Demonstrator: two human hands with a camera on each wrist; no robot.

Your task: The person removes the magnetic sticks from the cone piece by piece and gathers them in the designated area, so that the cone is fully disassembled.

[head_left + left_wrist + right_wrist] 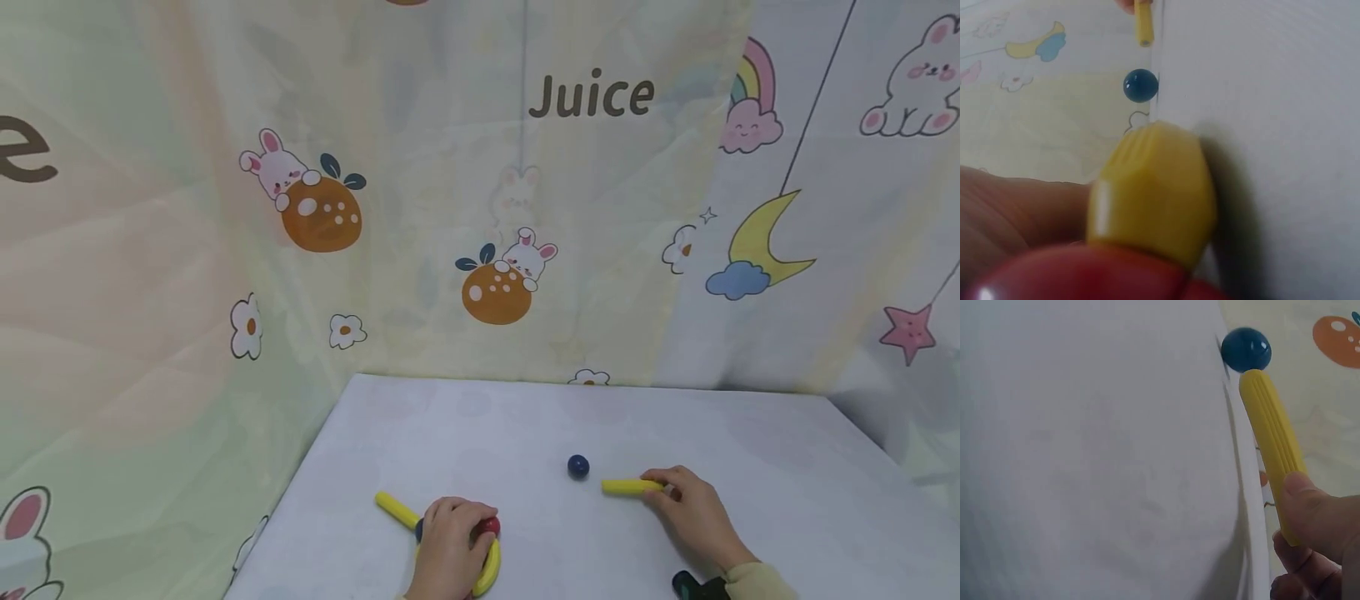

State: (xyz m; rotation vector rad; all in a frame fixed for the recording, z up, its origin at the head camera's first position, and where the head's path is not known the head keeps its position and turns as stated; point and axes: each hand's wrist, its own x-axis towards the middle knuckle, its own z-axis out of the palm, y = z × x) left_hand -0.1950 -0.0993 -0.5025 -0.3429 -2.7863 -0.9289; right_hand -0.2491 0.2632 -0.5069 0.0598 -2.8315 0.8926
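My left hand (453,542) grips a joined piece of yellow rods and balls at the front of the table. From it a straight yellow rod (396,508) sticks out to the far left, and a curved yellow rod (490,572) bends towards the near edge. A red ball (491,526) shows at my left fingertips; a dark blue ball (418,530) is mostly hidden behind that hand. Between thumb and fingers, my right hand (693,512) pinches a ridged yellow rod (1272,437). Its free end points left, near a loose dark blue ball (578,467) but apart from it.
A white-covered table (480,425) lies under both hands. Printed curtains (420,250) hang behind it and at the sides. Below the right wrist is a black object (697,586), partly cut off by the frame edge.
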